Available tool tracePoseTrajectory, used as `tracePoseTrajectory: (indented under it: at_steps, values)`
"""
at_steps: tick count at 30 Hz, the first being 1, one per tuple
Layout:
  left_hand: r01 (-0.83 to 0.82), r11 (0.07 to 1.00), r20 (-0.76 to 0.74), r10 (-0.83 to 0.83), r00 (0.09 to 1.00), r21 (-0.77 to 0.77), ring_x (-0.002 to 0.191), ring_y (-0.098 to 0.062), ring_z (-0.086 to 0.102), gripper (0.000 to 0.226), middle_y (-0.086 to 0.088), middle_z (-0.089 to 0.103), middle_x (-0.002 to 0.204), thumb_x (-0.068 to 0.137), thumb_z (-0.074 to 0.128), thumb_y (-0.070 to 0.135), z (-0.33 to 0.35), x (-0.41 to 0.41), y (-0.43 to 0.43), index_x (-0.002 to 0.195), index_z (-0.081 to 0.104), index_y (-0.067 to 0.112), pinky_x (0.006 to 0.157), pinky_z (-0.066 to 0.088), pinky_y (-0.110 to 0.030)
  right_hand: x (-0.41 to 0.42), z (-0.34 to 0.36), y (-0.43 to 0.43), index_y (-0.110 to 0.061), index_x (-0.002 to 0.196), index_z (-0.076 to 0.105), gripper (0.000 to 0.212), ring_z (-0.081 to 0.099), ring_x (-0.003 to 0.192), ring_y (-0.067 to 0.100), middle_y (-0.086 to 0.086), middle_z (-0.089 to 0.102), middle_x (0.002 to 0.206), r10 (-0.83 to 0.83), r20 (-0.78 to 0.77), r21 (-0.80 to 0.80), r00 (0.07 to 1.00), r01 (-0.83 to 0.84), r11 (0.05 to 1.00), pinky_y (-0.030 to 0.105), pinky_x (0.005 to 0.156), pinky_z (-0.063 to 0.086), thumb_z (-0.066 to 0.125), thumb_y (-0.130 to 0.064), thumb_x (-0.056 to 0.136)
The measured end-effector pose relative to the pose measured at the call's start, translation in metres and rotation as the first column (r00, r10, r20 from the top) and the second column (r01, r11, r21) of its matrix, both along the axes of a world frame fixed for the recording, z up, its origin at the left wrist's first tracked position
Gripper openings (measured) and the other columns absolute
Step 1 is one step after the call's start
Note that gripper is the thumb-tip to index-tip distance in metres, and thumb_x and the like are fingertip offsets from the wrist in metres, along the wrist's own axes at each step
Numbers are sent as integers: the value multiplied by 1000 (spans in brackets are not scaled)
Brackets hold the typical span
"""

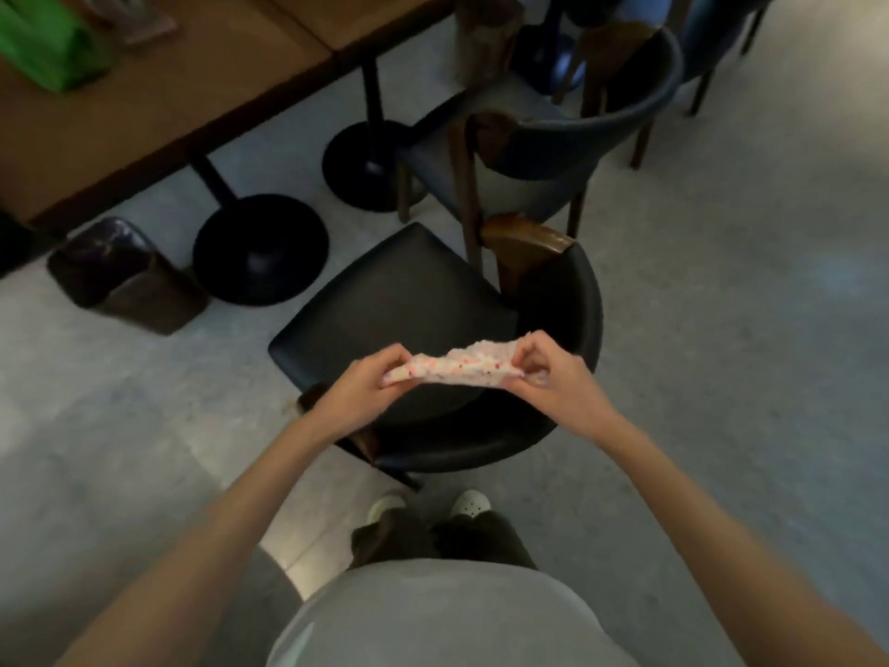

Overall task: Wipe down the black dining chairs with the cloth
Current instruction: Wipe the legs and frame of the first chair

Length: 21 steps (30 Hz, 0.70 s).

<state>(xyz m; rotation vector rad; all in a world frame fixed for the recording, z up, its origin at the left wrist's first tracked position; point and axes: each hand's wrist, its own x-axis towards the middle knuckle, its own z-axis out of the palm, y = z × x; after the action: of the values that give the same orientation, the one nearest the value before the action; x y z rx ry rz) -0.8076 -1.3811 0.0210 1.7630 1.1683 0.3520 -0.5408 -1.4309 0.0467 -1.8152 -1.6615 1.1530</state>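
Note:
A black dining chair (399,300) with a curved padded back and brown wooden arm ends stands right in front of me, its seat facing the table. Above its back edge I hold a small pink-and-white speckled cloth (462,365) stretched between both hands. My left hand (368,385) pinches the cloth's left end, and my right hand (553,373) pinches its right end. The cloth is in the air and does not touch the chair. A second dark chair (553,151) stands behind the first, further from me.
A wooden table (158,89) on black pedestal bases (262,250) stands at the upper left, with a green bag (45,45) on it. A small brown bin (127,276) sits on the floor at the left. More chairs stand at the top right. Grey floor spreads to the right.

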Motion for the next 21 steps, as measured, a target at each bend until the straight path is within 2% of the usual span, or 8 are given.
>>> tracePoseTrajectory:
  at_steps: [3, 6, 11, 13, 15, 18, 19, 21]
  values:
    - [27, 994, -93, -37, 995, -104, 86, -3, 59, 7, 10, 62, 94, 93, 61, 20, -19, -17, -38, 98, 57, 23, 75, 45, -24, -2, -23, -18, -25, 96, 57, 16, 62, 93, 3, -5, 65, 96, 173, 42, -133, 984, -166, 977, 25, 82, 50, 68, -17, 88]
    - [-35, 982, -103, 16, 995, -185, 85, -4, 58, 4, 7, 61, 95, 95, 58, 21, -26, -27, -66, 97, 56, 24, 75, 45, -27, -3, -30, -29, -24, 98, 64, 8, 60, 89, -4, -11, 65, 95, 278, 83, -172, 957, -261, 950, 16, 80, 44, 63, -19, 93]
    - [-308, 938, -128, 289, 949, -162, 77, -11, 62, 22, 0, 65, 90, 95, 54, 40, -34, -26, -76, 104, 60, 21, 67, 51, -37, -13, -25, -29, -28, 97, 63, 4, 63, 78, 2, -13, 66, 87, 172, 120, -104, 978, -160, 982, 21, 68, 49, 60, -27, 94]
    - [-360, 920, -238, 319, 917, -154, 83, -13, 63, 34, 0, 65, 99, 96, 50, 42, -43, -18, -70, 118, 55, 16, 60, 48, -27, -24, -32, -24, -27, 100, 61, 6, 62, 67, 10, -10, 65, 81, 110, 189, -23, 976, -108, 994, 25, 59, 46, 60, -25, 95]
    - [-411, 900, -307, 355, 883, -143, 75, -9, 60, 35, 1, 63, 95, 97, 49, 41, -50, -10, -66, 123, 50, 16, 53, 40, -18, -36, -43, -17, -24, 109, 58, 15, 61, 73, 13, -4, 64, 90, 48, 316, -29, 947, -41, 999, 23, 57, 42, 59, -20, 95]
    - [-448, 889, -351, 391, 851, -94, 65, -8, 58, 37, 4, 62, 90, 95, 56, 37, -52, -4, -66, 125, 43, 20, 48, 36, -14, -50, -63, -16, -25, 122, 55, 40, 54, 103, 23, 3, 53, 121, 187, 673, -72, 716, -188, 980, 30, 73, 44, 65, -13, 86]
    - [-447, 892, -361, 398, 843, -62, 74, -9, 61, 43, 2, 63, 104, 93, 60, 37, -52, -3, -68, 128, 40, 22, 53, 42, -16, -56, -68, -17, -27, 121, 58, 43, 52, 109, 25, 2, 53, 125, 233, 721, -41, 653, -296, 954, 35, 80, 45, 70, -14, 81]
    - [-452, 892, -360, 416, 835, -16, 96, -14, 62, 52, 1, 51, 129, 90, 62, 38, -55, -5, -74, 134, 37, 24, 70, 51, -24, -73, -70, -19, -30, 116, 65, 31, 50, 118, 25, -3, 57, 130, 357, 657, -18, 665, -459, 888, 43, 98, 37, 69, -27, 86]
